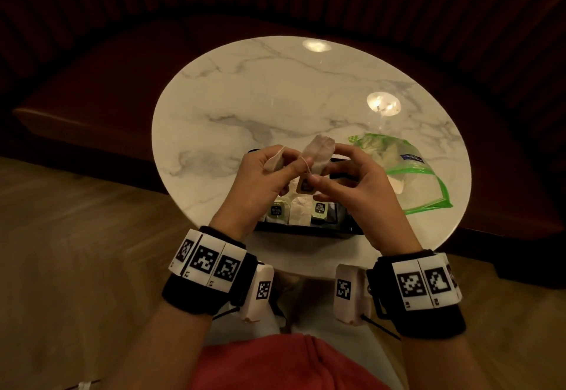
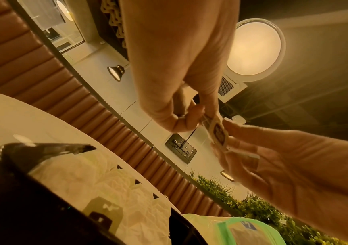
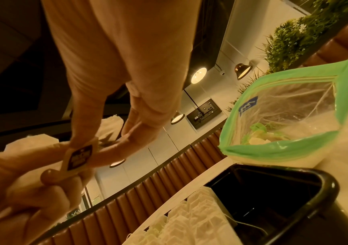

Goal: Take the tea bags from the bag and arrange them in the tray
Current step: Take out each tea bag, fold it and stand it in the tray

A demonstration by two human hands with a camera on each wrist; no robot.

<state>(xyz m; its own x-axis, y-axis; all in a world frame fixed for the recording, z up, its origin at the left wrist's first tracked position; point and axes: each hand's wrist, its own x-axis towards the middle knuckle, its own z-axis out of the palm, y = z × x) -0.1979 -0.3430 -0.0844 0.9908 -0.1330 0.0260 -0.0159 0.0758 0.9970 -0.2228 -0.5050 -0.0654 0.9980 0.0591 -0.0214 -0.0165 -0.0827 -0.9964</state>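
Both hands are raised together above the tray (image 1: 306,230), which serves as the landmark here. The left hand (image 1: 260,181) has its fingers curled round one tea bag (image 1: 275,160), the pale paper poking out past the knuckles, while its thumb and forefinger also pinch the string just above a small dark tag (image 1: 305,186). The right hand (image 1: 352,187) meets it from the other side: its fingertips pinch the tag's edge, and its upper fingers are curled against a second tea bag (image 1: 318,153) that stands up between the two hands. In the left wrist view the tag (image 2: 219,132) sits edge-on between the fingers of both hands; the right wrist view shows its (image 3: 79,156) printed face.

Below the hands, the black tray sits at the near edge of the round marble table (image 1: 275,98). Its left part holds a row of tea bags (image 1: 298,212) standing side by side, some with dark tags facing up; its right part (image 3: 273,190) looks dark and holds only a loose string.

Just right of the tray and beyond it lies the bag (image 1: 407,172), clear with a green rim, its mouth open toward the tray, with a few pale items still inside (image 3: 258,139).

A ribbed bench (image 1: 92,83) curves behind the table.
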